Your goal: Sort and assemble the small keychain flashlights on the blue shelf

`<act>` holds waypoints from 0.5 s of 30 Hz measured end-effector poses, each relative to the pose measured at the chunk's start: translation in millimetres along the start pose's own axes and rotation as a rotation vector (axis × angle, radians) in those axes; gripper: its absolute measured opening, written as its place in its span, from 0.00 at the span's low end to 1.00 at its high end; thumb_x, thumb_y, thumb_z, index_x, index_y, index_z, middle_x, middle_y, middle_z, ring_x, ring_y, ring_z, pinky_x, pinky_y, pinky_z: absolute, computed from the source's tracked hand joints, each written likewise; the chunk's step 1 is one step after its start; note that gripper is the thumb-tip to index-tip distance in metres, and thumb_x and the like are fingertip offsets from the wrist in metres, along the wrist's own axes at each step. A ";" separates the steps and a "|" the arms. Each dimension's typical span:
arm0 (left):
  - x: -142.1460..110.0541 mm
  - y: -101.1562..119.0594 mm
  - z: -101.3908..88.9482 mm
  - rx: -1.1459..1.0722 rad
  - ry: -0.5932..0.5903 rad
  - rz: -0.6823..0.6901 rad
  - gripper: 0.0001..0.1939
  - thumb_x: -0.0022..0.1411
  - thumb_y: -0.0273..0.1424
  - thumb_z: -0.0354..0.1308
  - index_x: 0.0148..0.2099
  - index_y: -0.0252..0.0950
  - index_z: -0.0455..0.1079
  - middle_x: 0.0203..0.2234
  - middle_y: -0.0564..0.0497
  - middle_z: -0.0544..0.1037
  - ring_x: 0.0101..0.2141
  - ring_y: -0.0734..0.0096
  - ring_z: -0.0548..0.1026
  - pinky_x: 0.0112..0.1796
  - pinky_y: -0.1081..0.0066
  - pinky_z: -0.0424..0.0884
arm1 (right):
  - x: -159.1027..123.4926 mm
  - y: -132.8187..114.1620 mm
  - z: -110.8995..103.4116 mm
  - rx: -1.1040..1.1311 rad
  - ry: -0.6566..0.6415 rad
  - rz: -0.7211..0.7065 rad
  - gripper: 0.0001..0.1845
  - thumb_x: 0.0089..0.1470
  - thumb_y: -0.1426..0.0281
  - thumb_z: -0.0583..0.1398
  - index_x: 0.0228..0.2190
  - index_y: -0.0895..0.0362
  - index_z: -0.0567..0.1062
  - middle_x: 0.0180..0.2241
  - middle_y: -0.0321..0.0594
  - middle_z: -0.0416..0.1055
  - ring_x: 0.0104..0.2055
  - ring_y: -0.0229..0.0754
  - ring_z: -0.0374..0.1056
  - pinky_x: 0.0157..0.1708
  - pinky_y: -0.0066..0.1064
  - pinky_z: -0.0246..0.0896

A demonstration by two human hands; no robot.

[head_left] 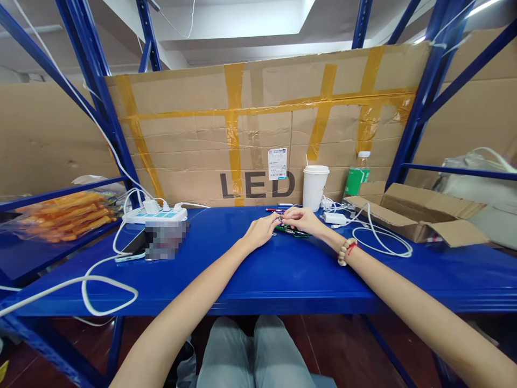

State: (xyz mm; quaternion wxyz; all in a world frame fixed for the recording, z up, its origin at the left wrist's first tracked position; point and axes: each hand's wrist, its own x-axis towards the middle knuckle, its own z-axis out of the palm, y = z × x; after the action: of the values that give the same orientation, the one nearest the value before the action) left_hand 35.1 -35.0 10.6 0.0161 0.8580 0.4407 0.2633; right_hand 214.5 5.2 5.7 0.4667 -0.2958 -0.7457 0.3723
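At the middle of the blue table, my left hand (262, 231) and my right hand (304, 220) meet at the fingertips. Between them is a small dark piece (280, 219), too small to name. The fingers of both hands are pinched together around it. Just under my right hand lie some green and black pens (291, 231), partly covered by the fingers. Behind the hands, a dark red pen (273, 210) and a blue pen (289, 205) lie on the tabletop. A beaded bracelet (343, 252) circles my right wrist.
Behind stand a white paper cup (315, 188) with a straw and a green-labelled bottle (357, 177). At right are a coiled white cable (379, 245) and an open cardboard box (416, 213). A power strip (155, 215) and phone (135, 245) lie left. Cardboard (194, 145) walls the back.
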 end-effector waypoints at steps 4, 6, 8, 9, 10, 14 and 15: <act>0.3 -2.4 -0.1 0.027 -0.024 0.051 0.16 0.67 0.35 0.37 0.48 0.41 0.64 0.44 0.52 0.74 0.43 0.69 0.72 0.42 0.71 0.67 | -1.1 -0.2 -1.5 -0.029 -0.002 0.003 0.21 0.31 0.54 0.68 0.20 0.60 0.75 0.31 0.41 0.70 0.21 0.32 0.64 0.19 0.26 0.62; 0.7 -3.7 0.4 0.032 -0.010 0.057 0.16 0.67 0.35 0.37 0.50 0.42 0.63 0.47 0.52 0.73 0.46 0.70 0.71 0.43 0.71 0.67 | -1.4 -0.8 -1.2 -0.033 0.008 0.004 0.22 0.31 0.54 0.68 0.20 0.60 0.74 0.31 0.41 0.70 0.22 0.32 0.64 0.19 0.27 0.62; 0.9 -4.6 1.0 0.036 0.005 0.062 0.16 0.67 0.35 0.37 0.51 0.42 0.62 0.48 0.52 0.72 0.47 0.70 0.70 0.44 0.71 0.66 | -1.6 -1.7 -0.6 -0.032 0.018 0.011 0.22 0.31 0.54 0.68 0.20 0.60 0.74 0.31 0.41 0.70 0.22 0.32 0.64 0.20 0.27 0.62; 0.9 -4.7 1.3 0.036 0.010 0.068 0.16 0.67 0.34 0.37 0.52 0.41 0.61 0.48 0.52 0.71 0.47 0.70 0.70 0.45 0.70 0.66 | -1.7 -2.2 -0.3 -0.032 0.020 0.015 0.22 0.31 0.54 0.67 0.21 0.60 0.74 0.32 0.41 0.70 0.21 0.32 0.63 0.20 0.27 0.62; 0.9 -4.7 1.6 0.032 0.014 0.076 0.16 0.67 0.34 0.37 0.52 0.41 0.61 0.48 0.51 0.72 0.47 0.70 0.70 0.45 0.70 0.66 | -1.8 -2.7 0.0 -0.032 0.020 0.019 0.22 0.31 0.54 0.67 0.21 0.60 0.74 0.32 0.41 0.70 0.21 0.31 0.63 0.19 0.27 0.61; -0.2 -3.4 2.5 0.009 0.027 0.100 0.16 0.68 0.33 0.36 0.48 0.37 0.62 0.45 0.48 0.72 0.45 0.70 0.70 0.46 0.71 0.65 | -2.3 -3.3 -0.2 -0.036 0.019 0.015 0.22 0.31 0.54 0.67 0.21 0.60 0.73 0.31 0.40 0.69 0.21 0.31 0.63 0.19 0.26 0.61; -0.6 -3.0 2.6 0.007 0.016 0.097 0.16 0.68 0.33 0.35 0.46 0.37 0.63 0.44 0.48 0.72 0.44 0.70 0.71 0.45 0.71 0.65 | -2.5 -3.2 -0.4 -0.039 0.016 0.013 0.22 0.31 0.54 0.68 0.21 0.60 0.74 0.31 0.40 0.69 0.21 0.31 0.63 0.19 0.27 0.62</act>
State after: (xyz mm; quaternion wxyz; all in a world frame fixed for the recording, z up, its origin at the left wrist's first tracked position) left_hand 33.8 -33.1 7.3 -0.0031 0.8762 0.3996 0.2693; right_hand 215.5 1.6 7.2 0.4645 -0.3127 -0.7470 0.3585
